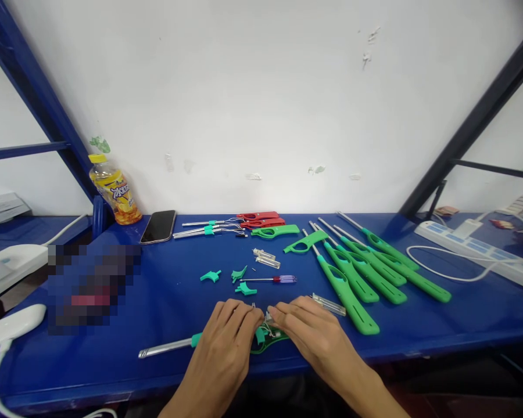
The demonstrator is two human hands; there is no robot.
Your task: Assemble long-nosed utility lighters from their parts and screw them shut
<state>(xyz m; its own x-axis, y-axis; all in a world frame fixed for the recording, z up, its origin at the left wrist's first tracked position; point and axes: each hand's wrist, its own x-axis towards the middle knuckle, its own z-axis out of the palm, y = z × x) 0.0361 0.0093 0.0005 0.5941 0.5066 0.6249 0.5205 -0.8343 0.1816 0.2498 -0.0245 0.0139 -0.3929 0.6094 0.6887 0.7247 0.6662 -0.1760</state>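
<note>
An opened green utility lighter (268,342) lies near the table's front edge, its wires and inner parts exposed. Its metal tube (165,348) points left. My left hand (229,342) is closed over the tube end of the body, fingers bent around it. Over the handle end, my right hand (316,334) curls its fingers together on a small pale part (268,316), mostly hidden by the fingertips. Just beyond lie several teal triggers (246,288) and a screwdriver (283,279). Clear fuel tanks (329,304) lie beside my right hand, with more tanks (268,263) farther back.
Several green lighters (348,296) lie at the right. Red lighter shells (261,220) with wired tubes (196,230) are by the wall, near a phone (158,226) and a drink bottle (115,191). A power strip (475,249) with a white cable stands far right.
</note>
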